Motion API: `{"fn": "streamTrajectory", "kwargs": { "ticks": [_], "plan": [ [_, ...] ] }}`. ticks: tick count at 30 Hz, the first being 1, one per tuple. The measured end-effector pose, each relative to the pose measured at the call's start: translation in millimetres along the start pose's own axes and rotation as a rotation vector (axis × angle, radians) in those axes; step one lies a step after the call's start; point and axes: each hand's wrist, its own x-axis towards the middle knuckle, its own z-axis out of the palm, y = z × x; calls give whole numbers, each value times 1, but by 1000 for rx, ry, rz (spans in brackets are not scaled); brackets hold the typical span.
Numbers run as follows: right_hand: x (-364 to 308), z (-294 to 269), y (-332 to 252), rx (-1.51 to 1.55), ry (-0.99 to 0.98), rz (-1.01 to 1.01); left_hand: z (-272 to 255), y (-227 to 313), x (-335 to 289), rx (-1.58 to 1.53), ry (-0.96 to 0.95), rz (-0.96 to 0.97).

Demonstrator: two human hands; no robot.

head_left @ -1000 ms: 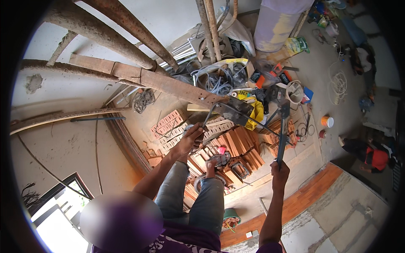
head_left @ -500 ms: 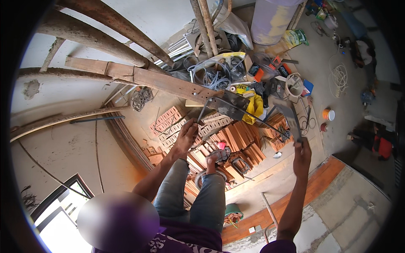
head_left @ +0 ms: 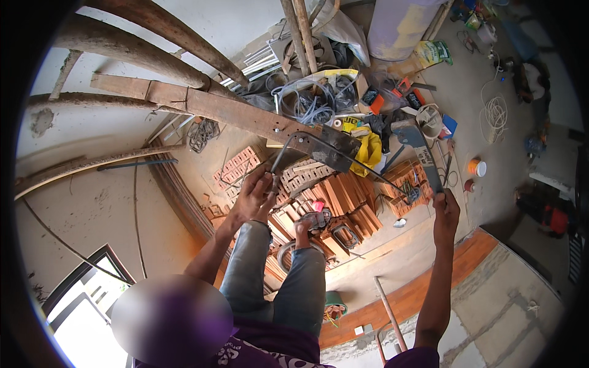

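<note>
A long plank [head_left: 227,113] slants across the upper middle, with a dark metal plate [head_left: 331,152] and small pins at its right end. A thin steel bar [head_left: 362,164] lies across the plate, bent at a pin. Its short leg runs down into my left hand [head_left: 256,195], closed around it. The long leg slopes right, past the plank's end. Off to the right, my right hand [head_left: 446,214] grips a flat blue-grey metal tool with an angled head [head_left: 423,156], held up apart from the bar.
Below lie stacked reddish timber pieces [head_left: 353,196] and perforated bricks [head_left: 239,168]. Thick poles [head_left: 135,55] lean at the upper left. Tubing [head_left: 313,104], bags and a bucket [head_left: 429,116] clutter the floor ahead. A green bucket [head_left: 335,302] stands near my legs.
My right hand and the flat tool have shifted slightly right, and the tool has turned to show its broad face. My left hand has moved slightly left, still holding the bar.
</note>
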Motion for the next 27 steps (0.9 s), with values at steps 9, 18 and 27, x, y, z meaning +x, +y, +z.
{"fn": "streamTrajectory", "kwargs": {
  "ticks": [9,18,27],
  "plan": [
    [-12,7,17,16,14,25,16,26,-24,246,-74,132],
    [-1,-7,15,-119,31,-34,34,-43,10,-189,-35,-110],
    [65,-34,2,-582,37,-517,27,-46,11,-118,-9,-47]
  ]
}}
